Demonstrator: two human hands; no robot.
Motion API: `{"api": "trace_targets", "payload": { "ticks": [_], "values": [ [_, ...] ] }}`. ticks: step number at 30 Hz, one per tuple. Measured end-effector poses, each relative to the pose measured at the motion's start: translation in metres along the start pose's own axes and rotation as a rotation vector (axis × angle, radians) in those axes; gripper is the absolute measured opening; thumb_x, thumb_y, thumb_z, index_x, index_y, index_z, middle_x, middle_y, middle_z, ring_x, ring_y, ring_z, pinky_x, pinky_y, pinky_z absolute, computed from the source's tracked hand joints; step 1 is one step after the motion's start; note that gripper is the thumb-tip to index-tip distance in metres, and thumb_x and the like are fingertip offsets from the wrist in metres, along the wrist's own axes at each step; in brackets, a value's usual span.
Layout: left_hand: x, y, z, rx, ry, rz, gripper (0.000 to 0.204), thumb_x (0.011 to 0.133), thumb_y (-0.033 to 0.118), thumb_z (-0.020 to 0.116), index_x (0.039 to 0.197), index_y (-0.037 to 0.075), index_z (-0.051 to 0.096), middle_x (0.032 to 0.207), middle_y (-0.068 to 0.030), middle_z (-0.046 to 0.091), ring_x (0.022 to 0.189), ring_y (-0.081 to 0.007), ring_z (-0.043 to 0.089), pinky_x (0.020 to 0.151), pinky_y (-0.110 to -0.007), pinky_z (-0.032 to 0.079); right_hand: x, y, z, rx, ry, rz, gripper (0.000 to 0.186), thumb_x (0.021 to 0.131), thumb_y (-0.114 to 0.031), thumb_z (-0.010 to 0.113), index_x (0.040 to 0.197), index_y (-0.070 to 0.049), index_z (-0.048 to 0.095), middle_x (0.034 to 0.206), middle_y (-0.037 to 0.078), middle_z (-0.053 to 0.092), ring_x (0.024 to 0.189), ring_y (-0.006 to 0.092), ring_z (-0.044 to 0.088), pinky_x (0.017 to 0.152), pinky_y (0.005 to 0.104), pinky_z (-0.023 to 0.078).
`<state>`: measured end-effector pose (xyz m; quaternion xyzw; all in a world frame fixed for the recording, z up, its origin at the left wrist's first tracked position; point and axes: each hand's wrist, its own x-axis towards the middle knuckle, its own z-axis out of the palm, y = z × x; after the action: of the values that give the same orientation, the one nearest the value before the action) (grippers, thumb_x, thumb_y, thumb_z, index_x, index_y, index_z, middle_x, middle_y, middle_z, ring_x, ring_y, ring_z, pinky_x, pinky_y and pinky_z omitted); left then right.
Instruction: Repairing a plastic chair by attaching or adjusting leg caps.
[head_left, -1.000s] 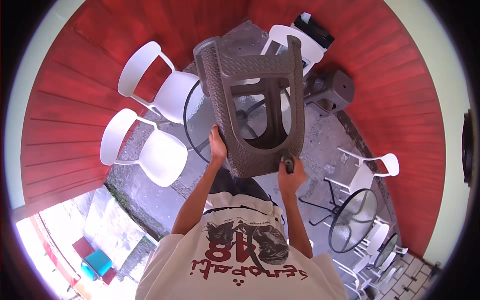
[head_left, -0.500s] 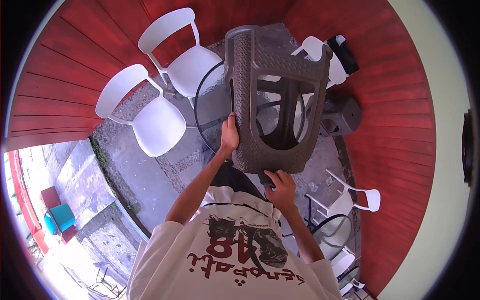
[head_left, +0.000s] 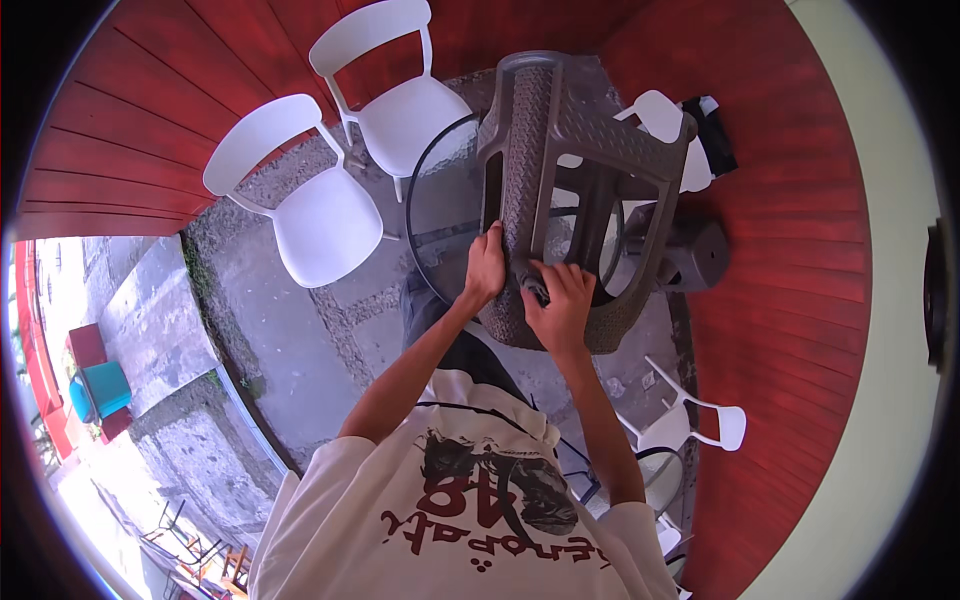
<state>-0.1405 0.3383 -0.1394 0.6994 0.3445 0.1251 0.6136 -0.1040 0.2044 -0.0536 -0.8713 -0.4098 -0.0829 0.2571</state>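
The right hand (head_left: 560, 305), pinching a small dark thing (head_left: 536, 291) I can't make out, has just shifted from the brown stool's (head_left: 532, 190) near end onto its left side — the work seems to have passed there. The left hand (head_left: 486, 268) clasps that edge, the stool tilted at one o'clock, a glass table (head_left: 440, 197) behind, two white chairs (head_left: 325, 228) towards eleven.
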Motion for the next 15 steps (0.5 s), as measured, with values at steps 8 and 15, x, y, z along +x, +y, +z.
{"api": "trace_targets", "payload": {
  "ticks": [8,15],
  "values": [
    [-0.007,0.011,-0.001,-0.139,0.045,-0.096,0.054,0.11,0.035,0.032,0.114,-0.011,0.061,0.103,-0.0401,0.061,0.108,-0.0554,0.056,0.094,-0.05,0.042,-0.079,0.008,-0.033,-0.003,-0.153,-0.145,0.04,0.067,-0.014,0.076,0.107,-0.01,0.073,0.086,0.003,0.056,0.086,0.0256,0.054,0.087,0.0469,0.037],
    [-0.013,0.01,0.0,-0.148,0.091,-0.055,0.057,0.11,0.034,0.034,0.098,-0.014,0.061,0.09,-0.0389,0.06,0.093,-0.0548,0.058,0.085,-0.051,0.044,0.027,-0.004,0.006,-0.05,0.052,-0.04,0.035,0.071,-0.015,0.079,0.106,-0.01,0.073,0.088,0.003,0.06,0.087,0.0267,0.056,0.089,0.0457,0.038]
  ]
}}
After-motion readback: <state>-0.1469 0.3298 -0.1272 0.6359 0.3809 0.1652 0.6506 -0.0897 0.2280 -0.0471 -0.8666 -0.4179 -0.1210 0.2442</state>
